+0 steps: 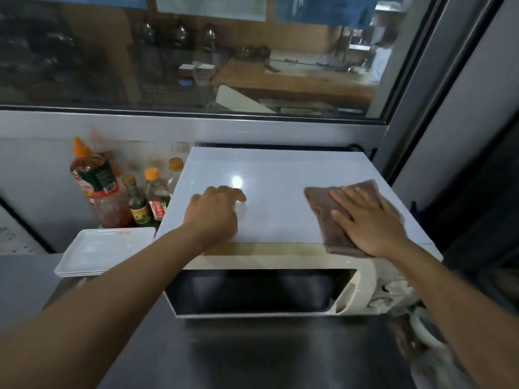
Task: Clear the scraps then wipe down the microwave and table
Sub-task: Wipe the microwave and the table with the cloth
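The steel table [252, 357] is nearest. The microwave [261, 290] sits on it. On the microwave's top, the right hand [368, 220] presses flat, straight fingers on a brown cloth [331, 217]. The left hand [216, 211] rests there, fingers loosely bent, holding nothing. Sauce bottles [95, 181] stand far left.

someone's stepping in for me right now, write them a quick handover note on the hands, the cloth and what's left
Right hand: flat on the brown cloth, pressing it on the right side of the microwave top.
Left hand: fingers loosely curled, resting on the top's left-centre, no grip on anything.
Done: no scraps visible on the microwave top.
Left: finish wiping the top, then the steel table. Stacked white plates and sauce bottles sit to the left.
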`<state>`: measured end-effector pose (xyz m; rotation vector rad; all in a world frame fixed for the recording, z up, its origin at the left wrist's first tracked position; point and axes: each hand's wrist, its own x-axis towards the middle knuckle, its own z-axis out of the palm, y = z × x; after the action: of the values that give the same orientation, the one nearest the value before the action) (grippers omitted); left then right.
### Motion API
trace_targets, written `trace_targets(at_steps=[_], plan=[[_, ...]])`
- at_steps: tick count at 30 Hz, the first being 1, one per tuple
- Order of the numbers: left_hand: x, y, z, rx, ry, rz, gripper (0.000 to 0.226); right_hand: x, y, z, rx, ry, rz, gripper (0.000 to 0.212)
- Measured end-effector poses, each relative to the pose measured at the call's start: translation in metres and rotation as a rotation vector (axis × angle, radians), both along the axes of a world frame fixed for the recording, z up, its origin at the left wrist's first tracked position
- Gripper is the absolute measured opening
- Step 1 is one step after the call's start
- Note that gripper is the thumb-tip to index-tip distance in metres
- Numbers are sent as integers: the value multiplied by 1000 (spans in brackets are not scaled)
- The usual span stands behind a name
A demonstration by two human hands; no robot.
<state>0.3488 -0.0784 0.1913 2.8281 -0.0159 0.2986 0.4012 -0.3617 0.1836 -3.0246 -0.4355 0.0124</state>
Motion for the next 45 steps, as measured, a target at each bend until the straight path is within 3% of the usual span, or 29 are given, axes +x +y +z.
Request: trace_targets(at_steps=[5,11,15,22,26,34,45], plan=[[1,-6,-4,81,-6,44,37,-4,18,-6,-15,18,-107,62],[-2,-9,4,77,62,66,39,-53,95,-18,61,-122,241,67],[-2,-23,7,107,99,101,36,-53,56,-19,71,-140,263,60],[3,-85,0,52,42,-89,38,-25,-65,-14,23,-91,-65,57],[4,-98,-5,35,24,-20,34,20,-78,-12,164,-13,-78,51],[3,-110,-1,58,48,71,34,103,-71,-1,234,31,5,49],[-6,-111,1,37,80,74,34,10,-98,-18,151,-25,57,61]])
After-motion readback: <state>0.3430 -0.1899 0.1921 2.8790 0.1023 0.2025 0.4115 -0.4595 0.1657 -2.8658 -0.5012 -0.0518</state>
